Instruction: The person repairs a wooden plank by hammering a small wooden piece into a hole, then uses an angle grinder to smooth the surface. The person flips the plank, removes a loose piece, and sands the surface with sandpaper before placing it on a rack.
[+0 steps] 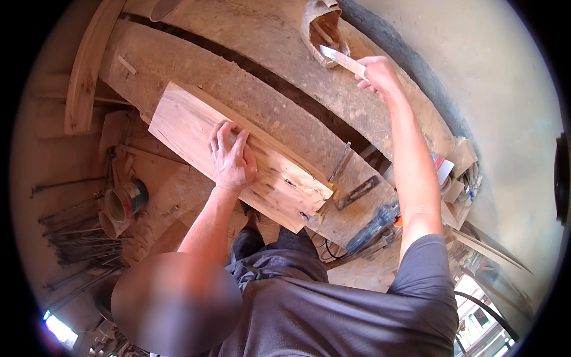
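A thick pale wooden block (178, 125) lies slantwise along the bench's near edge, with cracks and dark holes toward its right end. My left hand (232, 157) lies over its middle, fingers curled over the far top edge. Farther off to the right, my right hand (380, 77) is closed round a flat, pale, knife-like tool (345, 61). The tool's whitish-grey tip points left, at the rim of a rough brown open container (309, 27). Inside that container is something stick-like. Whether the tip touches the container I cannot tell.
The worn bench (196, 62) has a long dark gap along it. Near the block's right end lie a slim tool (340, 162), a dark flat bar (357, 192) and a blue power tool (369, 232). A curved plank (89, 71), a bucket (126, 201) and several metal rods (83, 238) are at left.
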### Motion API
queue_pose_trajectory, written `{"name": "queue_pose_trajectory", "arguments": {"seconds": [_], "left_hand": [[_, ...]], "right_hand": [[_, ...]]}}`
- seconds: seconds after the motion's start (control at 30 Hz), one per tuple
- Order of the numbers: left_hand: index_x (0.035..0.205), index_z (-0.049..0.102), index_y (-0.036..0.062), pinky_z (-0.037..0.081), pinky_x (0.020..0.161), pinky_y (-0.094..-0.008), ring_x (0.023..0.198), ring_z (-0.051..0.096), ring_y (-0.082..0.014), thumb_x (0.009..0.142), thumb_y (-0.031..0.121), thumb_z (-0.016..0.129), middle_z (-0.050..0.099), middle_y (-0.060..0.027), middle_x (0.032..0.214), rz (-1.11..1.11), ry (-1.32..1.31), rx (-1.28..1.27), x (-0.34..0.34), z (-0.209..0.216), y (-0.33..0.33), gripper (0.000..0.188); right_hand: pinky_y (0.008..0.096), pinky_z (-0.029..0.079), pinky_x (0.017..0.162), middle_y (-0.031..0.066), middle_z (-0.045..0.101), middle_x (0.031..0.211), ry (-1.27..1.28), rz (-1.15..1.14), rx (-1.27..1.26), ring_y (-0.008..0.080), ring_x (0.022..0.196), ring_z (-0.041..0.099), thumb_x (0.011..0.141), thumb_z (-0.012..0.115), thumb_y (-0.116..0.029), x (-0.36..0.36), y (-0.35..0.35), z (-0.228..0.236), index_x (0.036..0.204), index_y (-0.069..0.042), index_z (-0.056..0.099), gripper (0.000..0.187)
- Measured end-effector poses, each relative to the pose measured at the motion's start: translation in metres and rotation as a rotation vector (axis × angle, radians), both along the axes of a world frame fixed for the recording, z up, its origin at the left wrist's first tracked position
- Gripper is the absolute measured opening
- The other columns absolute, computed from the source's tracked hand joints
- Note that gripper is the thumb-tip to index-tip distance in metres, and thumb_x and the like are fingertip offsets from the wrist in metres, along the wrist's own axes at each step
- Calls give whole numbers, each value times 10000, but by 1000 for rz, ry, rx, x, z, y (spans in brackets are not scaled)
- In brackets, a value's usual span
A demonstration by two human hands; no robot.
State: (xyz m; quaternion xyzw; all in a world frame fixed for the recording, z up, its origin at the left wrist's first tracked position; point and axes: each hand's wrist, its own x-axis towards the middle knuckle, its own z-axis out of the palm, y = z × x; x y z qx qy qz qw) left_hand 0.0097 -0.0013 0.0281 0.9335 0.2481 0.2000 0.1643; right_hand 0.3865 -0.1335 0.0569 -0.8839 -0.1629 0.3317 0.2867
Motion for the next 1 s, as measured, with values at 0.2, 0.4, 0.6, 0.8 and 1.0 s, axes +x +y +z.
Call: {"name": "queue_pose_trajectory", "arguments": {"seconds": [0.2,0.4,0.6,0.8,1.0], "left_hand": [[1122,676,56,355,1119,-537,1328,428,-413,748,-3,615,498,-159,1322,-11,6,8,-1,1,1,383],[1127,676,75,363,1098,-540,1301,438,-418,777,20,601,508,-170,1311,-24,-35,28,0,-2,1,363],[1135,711,103,371,1073,-522,1236,472,-412,842,81,598,549,-153,1313,-16,-15,103,-10,-16,0,315],[1154,722,132,338,1097,-533,1268,454,-397,859,130,591,554,-122,1322,-22,-35,118,-8,-17,1,323],[1160,724,142,334,1106,-528,1282,447,-398,876,152,577,551,-122,1333,-12,-14,74,-13,-19,3,320]], "right_hand": [[239,419,494,219,677,1188,929,-462,600,202,757,624,862,423,4,-11,-79,-65,1512,76,388,655],[239,425,484,235,683,1149,954,-560,767,217,736,637,865,473,-24,-90,-148,-67,1528,64,374,676],[221,413,395,166,707,1020,873,-638,747,142,597,635,872,522,-85,-231,-248,3,1511,59,402,666],[257,424,345,177,720,865,973,-861,596,157,457,609,944,570,-89,-384,-318,68,1449,57,492,531],[256,416,362,159,711,871,1038,-998,544,154,475,602,923,579,-87,-437,-321,65,1436,64,499,541]]}}
